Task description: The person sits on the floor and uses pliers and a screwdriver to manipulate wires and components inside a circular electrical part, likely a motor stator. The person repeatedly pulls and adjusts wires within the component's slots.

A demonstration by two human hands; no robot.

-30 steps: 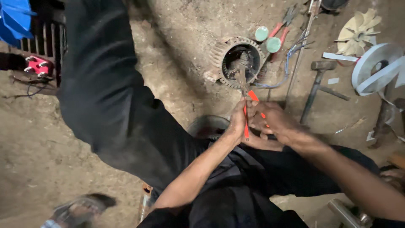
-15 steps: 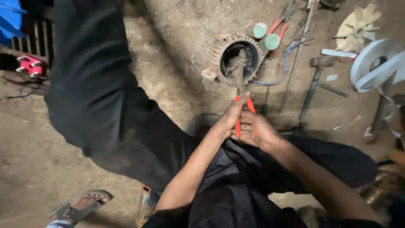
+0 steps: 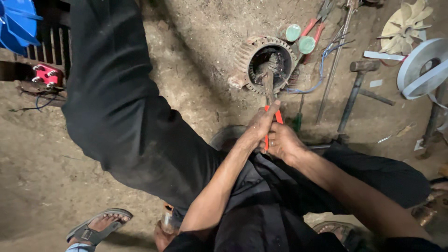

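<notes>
Fingers (image 3: 267,120) of the left hand (image 3: 258,128) are curled tight round the upper part of the orange pliers grips (image 3: 279,116), thumb laid along them toward the jaws. Just below, the right hand (image 3: 283,142) closes round the lower ends of the same grips, so both hands clamp one tool; neither is open at all.

From the head view, the pliers (image 3: 269,88) run straight up from the fingers, their dark nose reaching into the bore of the motor housing (image 3: 267,63), a ribbed round shell lying on the dirt floor (image 3: 42,177). What the nose bites inside the bore is too dark to tell.

Right of the fingers lie a green screwdriver (image 3: 298,119) and a hammer (image 3: 355,88); above them, two green caps (image 3: 299,38).

To do this well, I judge the pull should stay in line with the bore, grips squeezed evenly, wrists straight, so the nose does not slip or twist sideways against the housing.
</notes>
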